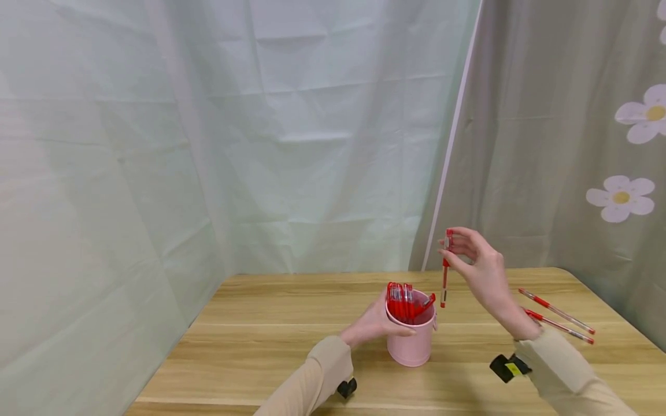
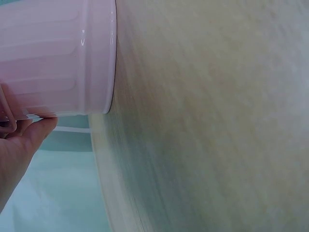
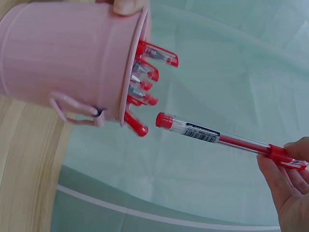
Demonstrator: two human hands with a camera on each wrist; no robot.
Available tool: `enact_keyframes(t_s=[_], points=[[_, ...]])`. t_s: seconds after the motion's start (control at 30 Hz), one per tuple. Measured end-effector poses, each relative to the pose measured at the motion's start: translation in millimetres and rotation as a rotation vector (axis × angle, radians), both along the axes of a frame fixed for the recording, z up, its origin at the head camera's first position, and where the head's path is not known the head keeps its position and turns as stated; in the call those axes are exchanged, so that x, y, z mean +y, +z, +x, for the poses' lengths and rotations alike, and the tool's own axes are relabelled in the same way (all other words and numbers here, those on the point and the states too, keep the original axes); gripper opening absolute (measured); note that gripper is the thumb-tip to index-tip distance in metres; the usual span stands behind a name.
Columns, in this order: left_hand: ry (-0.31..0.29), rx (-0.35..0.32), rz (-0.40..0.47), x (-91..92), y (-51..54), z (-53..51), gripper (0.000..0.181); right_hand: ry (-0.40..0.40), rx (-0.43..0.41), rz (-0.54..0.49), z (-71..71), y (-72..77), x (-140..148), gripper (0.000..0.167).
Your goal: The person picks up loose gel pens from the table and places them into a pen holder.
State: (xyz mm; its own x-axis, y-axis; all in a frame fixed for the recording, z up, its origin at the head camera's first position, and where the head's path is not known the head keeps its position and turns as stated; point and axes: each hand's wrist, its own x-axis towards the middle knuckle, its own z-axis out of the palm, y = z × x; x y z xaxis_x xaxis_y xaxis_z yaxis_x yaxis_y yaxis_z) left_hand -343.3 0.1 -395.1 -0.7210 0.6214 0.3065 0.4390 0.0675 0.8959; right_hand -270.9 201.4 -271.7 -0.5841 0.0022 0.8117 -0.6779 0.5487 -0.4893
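Note:
A pink bucket-shaped pen holder (image 1: 410,346) stands on the table with several red pens (image 1: 400,301) upright inside; one of them leans toward the right rim. My left hand (image 1: 376,325) grips the holder around its left side, thumb across the front. To the right of the holder and above it, my right hand (image 1: 481,271) pinches a clear-barrelled red gel pen (image 1: 444,280) near its capped upper end. That pen hangs almost vertical, apart from the holder. In the right wrist view, its red-plugged end (image 3: 165,120) points toward the holder's mouth.
Two more red pens, a farther one (image 1: 557,311) and a nearer one (image 1: 559,326), lie on the right of the wooden table (image 1: 281,329), beyond my right forearm. A pale curtain (image 1: 322,144) hangs behind the table, and a grey flowered curtain (image 1: 541,173) at the right.

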Motion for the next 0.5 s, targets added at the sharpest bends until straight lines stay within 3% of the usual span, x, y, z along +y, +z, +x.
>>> enact_keyframes(t_s=[0.13,0.2,0.4,0.5], points=[[0.001,-0.001,0.001,0.2,-3.5,-3.7,0.073,0.009,0.003,-0.032,13.0,10.6,-13.4,0.042],[0.002,0.01,-0.005,0.4,-3.6,-4.4,0.074,0.017,-0.005,-0.04,12.1,9.1,-15.2,0.042],[0.001,0.006,-0.004,0.4,-2.2,-4.1,0.075,0.064,-0.024,-0.065,-10.2,-11.2,-10.7,0.05],[-0.012,0.005,0.014,-0.9,4.6,1.4,0.075,0.084,-0.031,-0.076,-18.6,-21.7,-10.2,0.051]])
